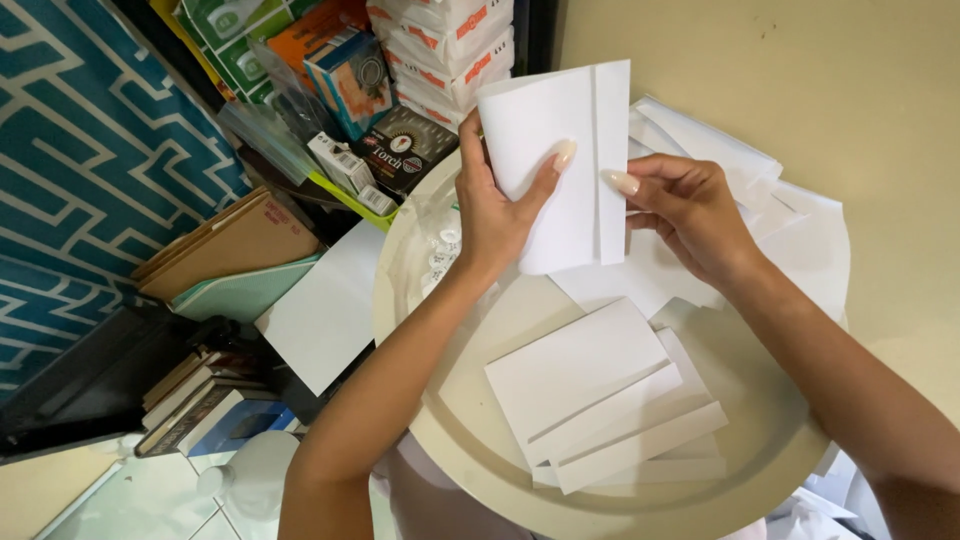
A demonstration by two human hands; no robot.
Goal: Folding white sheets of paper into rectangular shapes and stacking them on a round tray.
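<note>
One round cream tray (pixel 470 470) filled the lap. On it lay one fanned stack of about four folded white sheets (pixel 600 395); loose white paper (pixel 800 240) spread behind. One folded white sheet (pixel 560 150) was raised above the tray's far edge. Left hand (pixel 495 215) gripped its left side, thumb across the front. Right hand (pixel 690 215) pinched its right edge.
</note>
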